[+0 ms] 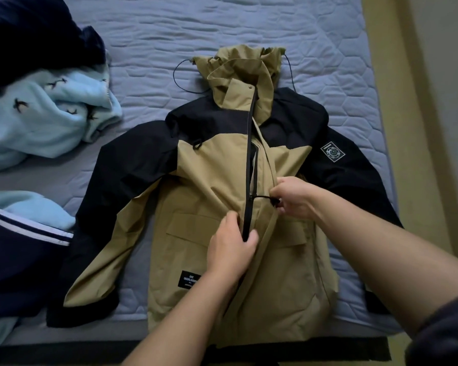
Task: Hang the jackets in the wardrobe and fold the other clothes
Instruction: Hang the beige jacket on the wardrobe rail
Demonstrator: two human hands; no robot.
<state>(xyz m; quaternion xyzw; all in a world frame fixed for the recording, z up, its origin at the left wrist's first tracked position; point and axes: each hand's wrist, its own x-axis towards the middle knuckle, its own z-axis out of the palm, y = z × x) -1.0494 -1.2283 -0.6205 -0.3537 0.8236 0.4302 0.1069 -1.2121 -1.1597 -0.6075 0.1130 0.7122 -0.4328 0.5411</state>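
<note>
Right hand (292, 198) pinched the zipper pull (262, 198); left hand (230, 250), nearer, gripped the jacket (201, 180) by its zipper edge, spread on the bed (169, 35).

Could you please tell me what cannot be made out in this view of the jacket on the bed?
Head view:
- Lower zipper of the jacket: covered by the left hand and forearm.
- Wording on the hem label: too small, partly behind the left wrist.
- Design on the sleeve patch: too small.
- The dark garment, top left: cut off by the frame edge, underexposed.
</note>
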